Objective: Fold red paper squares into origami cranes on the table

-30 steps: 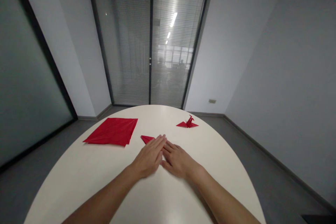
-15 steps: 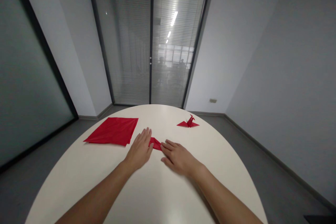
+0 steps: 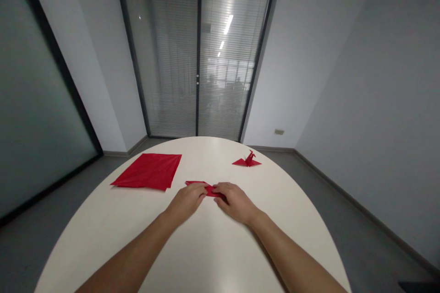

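I am viewing the paper [image 3: 205, 187] lying flat on the table [image 3: 206, 256], just beyond the middle, between both hands. The left hand [image 3: 187, 200] is curling its fingers down onto the paper's left part, and the right hand [image 3: 236, 201] is doing the same on the right part. Each grip is drawn nearly closed, with the fingertips bearing on the red edge. I cannot tell whether they are pinching it or only pressing it.

Progress, as I am judging it: the paper is showing as a small, flat, narrow folded piece with no raised parts. The crane [image 3: 247, 160], standing well apart to the far right, is showing wings and a neck, so much folding appears to be outstanding.

The paper's long axis is running left to right across the view, and its pointed end is facing left, towards the sheets [image 3: 147, 171].
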A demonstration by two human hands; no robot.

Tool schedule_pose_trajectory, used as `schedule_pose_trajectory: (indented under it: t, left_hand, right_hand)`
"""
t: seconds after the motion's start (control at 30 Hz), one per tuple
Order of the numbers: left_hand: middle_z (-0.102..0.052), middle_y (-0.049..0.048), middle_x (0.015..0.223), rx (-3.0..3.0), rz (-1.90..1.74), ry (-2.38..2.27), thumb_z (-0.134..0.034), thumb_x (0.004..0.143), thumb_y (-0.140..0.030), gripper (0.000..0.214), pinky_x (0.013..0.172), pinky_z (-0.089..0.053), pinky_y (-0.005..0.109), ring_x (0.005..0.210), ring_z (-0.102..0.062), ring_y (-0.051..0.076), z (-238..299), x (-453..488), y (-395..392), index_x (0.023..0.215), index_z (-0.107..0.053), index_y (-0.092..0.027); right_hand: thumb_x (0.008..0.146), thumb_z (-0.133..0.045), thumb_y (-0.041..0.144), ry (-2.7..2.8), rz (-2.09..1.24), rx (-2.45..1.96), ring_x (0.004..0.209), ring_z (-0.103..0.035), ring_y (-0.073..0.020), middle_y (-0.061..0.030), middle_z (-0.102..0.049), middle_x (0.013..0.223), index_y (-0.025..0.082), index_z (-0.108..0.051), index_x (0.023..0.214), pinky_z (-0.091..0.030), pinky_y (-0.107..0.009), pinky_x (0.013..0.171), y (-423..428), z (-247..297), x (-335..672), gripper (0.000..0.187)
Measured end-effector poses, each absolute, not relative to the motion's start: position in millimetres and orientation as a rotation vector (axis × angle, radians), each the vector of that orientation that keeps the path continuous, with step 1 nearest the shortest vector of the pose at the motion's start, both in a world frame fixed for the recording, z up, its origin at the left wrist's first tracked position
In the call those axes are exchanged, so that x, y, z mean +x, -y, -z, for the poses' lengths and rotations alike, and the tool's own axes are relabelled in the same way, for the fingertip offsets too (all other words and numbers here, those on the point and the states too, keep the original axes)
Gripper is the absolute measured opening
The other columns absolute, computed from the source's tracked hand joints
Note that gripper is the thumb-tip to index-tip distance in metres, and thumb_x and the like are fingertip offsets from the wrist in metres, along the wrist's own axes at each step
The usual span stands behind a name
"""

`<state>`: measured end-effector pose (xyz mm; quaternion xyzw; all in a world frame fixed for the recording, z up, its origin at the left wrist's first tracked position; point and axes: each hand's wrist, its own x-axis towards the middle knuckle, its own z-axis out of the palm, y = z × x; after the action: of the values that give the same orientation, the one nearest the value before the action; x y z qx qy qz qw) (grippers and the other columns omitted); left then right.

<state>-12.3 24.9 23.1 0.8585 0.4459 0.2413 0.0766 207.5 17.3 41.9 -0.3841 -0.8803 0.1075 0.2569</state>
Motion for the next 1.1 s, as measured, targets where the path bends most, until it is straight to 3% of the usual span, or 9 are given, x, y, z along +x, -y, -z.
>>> schedule_pose_trajectory:
  t: [0.23,0.43,0.57,0.83,1.0,1.1]
  left_hand:
    - [-0.064,0.0052,0.138,2.611,-0.756,-1.353,-0.058,0.093,-0.012,0.018,0.106,-0.050,0.039,0.134,-0.053,0.022,-28.2,-11.7,-22.1,0.100,-0.072,-0.022]
    - [-0.070,0.0060,0.126,2.655,-0.761,-1.326,-0.059,0.092,-0.011,0.017,0.106,-0.050,0.042,0.124,-0.059,0.024,-31.0,-10.9,-22.2,0.100,-0.070,-0.021]
    - [-0.067,0.0065,0.130,2.637,-0.764,-1.351,-0.057,0.092,-0.011,0.017,0.105,-0.049,0.043,0.127,-0.056,0.024,-30.5,-11.2,-22.1,0.099,-0.069,-0.021]
    - [-0.066,0.0095,0.127,2.497,-0.854,-1.420,-0.062,0.091,-0.017,0.035,0.101,-0.051,0.040,0.120,-0.060,0.024,-26.4,-12.3,-20.5,0.126,-0.058,-0.020]
    - [-0.066,0.0061,0.129,2.490,-0.839,-1.392,-0.061,0.091,-0.016,0.013,0.104,-0.049,0.039,0.124,-0.057,0.023,-24.8,-12.4,-21.8,0.101,-0.067,-0.022]
    - [-0.066,0.0054,0.128,2.488,-0.856,-1.399,-0.061,0.092,-0.017,0.011,0.104,-0.048,0.039,0.123,-0.057,0.023,-23.0,-12.2,-23.0,0.099,-0.067,-0.022]
  right_hand:
    - [0.090,-0.060,0.014,2.341,-0.294,-1.059,0.108,-0.068,-0.0216,-0.0061,-0.074,0.116,0.022,-0.072,0.114,-0.050,-0.034,0.097,-20.4,-38.3,203.8,0.029]
    - [0.096,-0.055,0.019,2.422,-0.228,-1.048,0.115,-0.066,-0.0224,-0.0038,-0.075,0.116,0.025,-0.075,0.107,-0.048,-0.034,0.103,-18.5,-43.9,203.4,0.024]
    - [0.096,-0.054,0.018,2.446,-0.231,-1.081,0.121,-0.064,-0.0225,-0.0029,-0.074,0.120,0.025,-0.075,0.109,-0.047,-0.035,0.105,-17.9,-44.7,203.3,0.026]
    - [0.094,-0.056,0.019,2.398,-0.265,-1.173,0.119,-0.065,-0.0217,-0.0030,-0.071,0.127,0.027,-0.070,0.123,-0.049,-0.033,0.103,-16.6,-42.4,204.5,0.033]
    - [0.095,-0.055,0.019,2.413,-0.278,-1.133,0.121,-0.064,-0.0216,-0.0026,-0.071,0.127,0.028,-0.071,0.121,-0.048,-0.033,0.104,-17.8,-40.6,204.8,0.032]
    - [0.095,-0.056,0.019,2.397,-0.288,-1.131,0.120,-0.064,-0.0215,-0.0033,-0.071,0.126,0.027,-0.071,0.121,-0.048,-0.033,0.103,-18.6,-38.8,204.7,0.031]
